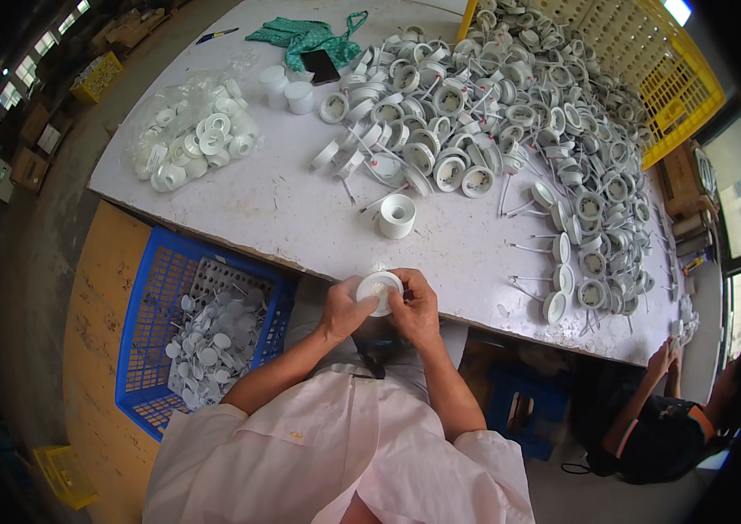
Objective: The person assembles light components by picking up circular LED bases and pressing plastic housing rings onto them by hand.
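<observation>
At the table's near edge, both my hands are closed round the rim of a white round lamp housing [380, 291], its pale open face turned up. My left hand [345, 311] grips its left side with the thumb across the front. On the opposite side, my right hand [416, 307] has thumb and fingers pressed to the rim. Just beyond them stands a white cylinder with a round hole [397, 215]. A large heap of white lamp housings [449, 100], many with wires, spreads behind it. Several wired lamp housings [561, 250] lie in a line to the right.
Left of my legs sits a blue basket [132, 354] of small white discs with stems. A clear bag of white rings [200, 135], white tubs [299, 97], a phone [322, 67] and green cloth [308, 37] lie farther back. A yellow crate [680, 105] borders the heap. Another person [663, 428] works at right.
</observation>
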A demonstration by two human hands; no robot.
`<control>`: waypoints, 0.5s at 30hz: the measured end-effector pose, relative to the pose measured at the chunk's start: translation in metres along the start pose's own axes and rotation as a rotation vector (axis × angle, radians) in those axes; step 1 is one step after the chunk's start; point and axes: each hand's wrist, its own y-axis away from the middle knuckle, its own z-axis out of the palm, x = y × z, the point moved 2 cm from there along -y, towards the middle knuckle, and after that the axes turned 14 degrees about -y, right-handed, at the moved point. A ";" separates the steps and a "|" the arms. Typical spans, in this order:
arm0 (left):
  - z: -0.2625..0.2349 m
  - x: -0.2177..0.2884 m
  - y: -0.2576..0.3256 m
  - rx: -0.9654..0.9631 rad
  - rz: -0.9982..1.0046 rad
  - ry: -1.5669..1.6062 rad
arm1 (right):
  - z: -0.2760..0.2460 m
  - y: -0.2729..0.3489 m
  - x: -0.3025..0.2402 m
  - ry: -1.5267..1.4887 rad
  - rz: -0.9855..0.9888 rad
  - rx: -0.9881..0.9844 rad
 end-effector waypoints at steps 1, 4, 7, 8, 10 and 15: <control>0.000 0.000 0.000 -0.001 -0.001 -0.001 | -0.001 0.000 0.002 -0.001 0.002 0.001; 0.000 -0.003 0.000 -0.042 -0.021 0.004 | -0.003 0.002 0.005 -0.002 0.001 -0.003; 0.000 -0.011 0.000 -0.081 -0.010 0.109 | -0.005 0.004 0.006 -0.041 0.006 -0.004; 0.000 -0.013 0.001 -0.101 -0.007 0.116 | -0.006 0.004 0.006 -0.069 0.043 -0.006; 0.001 -0.010 0.001 -0.124 -0.003 0.124 | -0.007 0.005 0.008 -0.095 0.081 -0.004; 0.001 -0.004 0.003 -0.069 0.078 0.022 | -0.008 0.006 0.015 -0.082 0.077 0.015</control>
